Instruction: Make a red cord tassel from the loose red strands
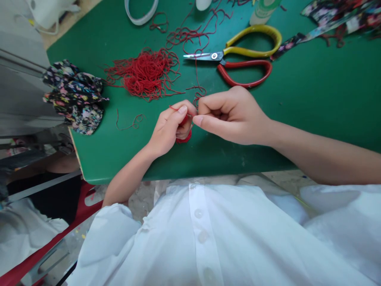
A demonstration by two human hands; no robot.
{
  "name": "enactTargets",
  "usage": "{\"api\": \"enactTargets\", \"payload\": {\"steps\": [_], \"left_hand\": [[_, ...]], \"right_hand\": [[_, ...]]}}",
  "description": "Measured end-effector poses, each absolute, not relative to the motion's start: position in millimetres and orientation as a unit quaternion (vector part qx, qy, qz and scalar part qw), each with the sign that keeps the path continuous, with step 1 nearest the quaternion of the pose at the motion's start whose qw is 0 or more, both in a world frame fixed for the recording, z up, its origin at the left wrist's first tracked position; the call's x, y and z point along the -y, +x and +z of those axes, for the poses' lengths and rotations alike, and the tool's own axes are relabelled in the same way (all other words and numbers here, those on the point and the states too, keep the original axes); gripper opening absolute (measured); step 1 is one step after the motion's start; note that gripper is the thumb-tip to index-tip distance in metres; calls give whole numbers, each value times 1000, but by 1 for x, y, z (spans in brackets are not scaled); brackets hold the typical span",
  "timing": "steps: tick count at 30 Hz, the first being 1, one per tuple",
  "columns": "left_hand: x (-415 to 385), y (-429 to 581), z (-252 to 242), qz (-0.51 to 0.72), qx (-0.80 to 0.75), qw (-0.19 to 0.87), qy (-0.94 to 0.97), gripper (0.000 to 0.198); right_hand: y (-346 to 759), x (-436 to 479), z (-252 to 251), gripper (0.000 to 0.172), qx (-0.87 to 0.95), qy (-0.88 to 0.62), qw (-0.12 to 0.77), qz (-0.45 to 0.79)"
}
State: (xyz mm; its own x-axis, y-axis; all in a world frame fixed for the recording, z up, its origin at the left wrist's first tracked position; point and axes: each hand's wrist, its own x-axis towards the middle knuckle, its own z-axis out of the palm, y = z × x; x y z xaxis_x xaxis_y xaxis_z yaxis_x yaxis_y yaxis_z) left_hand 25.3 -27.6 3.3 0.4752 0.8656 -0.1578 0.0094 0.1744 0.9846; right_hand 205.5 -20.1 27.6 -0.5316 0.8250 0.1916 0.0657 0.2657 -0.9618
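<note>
My left hand [171, 127] is closed around a small red thread piece [183, 137] that shows under its fingers. My right hand [230, 115] is curled, its thumb and forefinger pinched at a red thread [195, 105] right beside my left thumb. Both hands rest over the green table [312, 91], touching each other at the fingertips. A tangled pile of red thread [145, 73] lies behind my left hand.
Scissors [238, 55] with one yellow and one red handle lie behind my right hand. Floral fabric pieces [74, 97] sit at the table's left corner, floral strips [333, 20] at the far right. A white ring [141, 16] and a bottle [263, 12] stand at the back.
</note>
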Motion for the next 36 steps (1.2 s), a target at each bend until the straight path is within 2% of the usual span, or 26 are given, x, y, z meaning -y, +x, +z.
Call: {"api": "enactTargets", "payload": {"steps": [11, 23, 30, 36], "left_hand": [[21, 24, -3, 354, -483, 540, 591, 52], [26, 27, 5, 367, -500, 451, 642, 51], [24, 27, 7, 407, -475, 478, 618, 46], [14, 25, 14, 512, -377, 490, 597, 33]], "right_hand": [[205, 21, 29, 37, 788, -291, 298, 454], [194, 33, 18, 32, 839, -239, 305, 383], [198, 30, 19, 34, 853, -253, 308, 338], [209, 21, 31, 39, 777, -324, 359, 403]]}}
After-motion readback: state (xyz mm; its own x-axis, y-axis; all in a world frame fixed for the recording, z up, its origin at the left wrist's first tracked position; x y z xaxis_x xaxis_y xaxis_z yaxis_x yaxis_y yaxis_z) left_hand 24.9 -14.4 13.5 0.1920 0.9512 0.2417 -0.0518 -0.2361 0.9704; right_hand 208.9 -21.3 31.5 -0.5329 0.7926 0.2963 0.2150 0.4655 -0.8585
